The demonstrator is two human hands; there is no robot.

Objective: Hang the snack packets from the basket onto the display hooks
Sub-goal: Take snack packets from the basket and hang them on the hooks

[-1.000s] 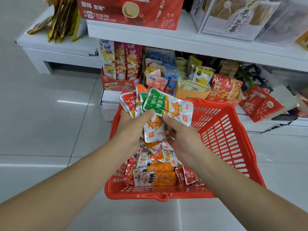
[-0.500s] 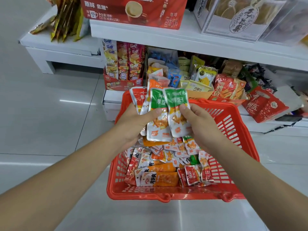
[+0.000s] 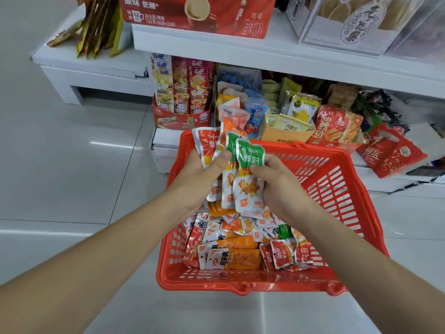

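A red plastic basket [image 3: 337,189] stands on the floor, holding several small snack packets [image 3: 236,251] in orange, red and white. Above it, my left hand [image 3: 197,174] grips a fanned bunch of packets [image 3: 212,145] with red, orange and green tops. My right hand [image 3: 279,182] pinches a green-topped packet [image 3: 249,179] by its right edge, pressed against that bunch. No display hooks are in view.
White store shelves [image 3: 301,59] rise behind the basket, the lower one crowded with snack bags and boxes [image 3: 286,131]. A red coffee carton [image 3: 197,15] sits on the upper shelf. A low white platform [image 3: 89,68] with hanging packets is at far left. Grey tiled floor lies to the left.
The green-topped packet in my right hand has turned upright and moved left against the bunch in my left hand. Both hands have come closer together above the basket.
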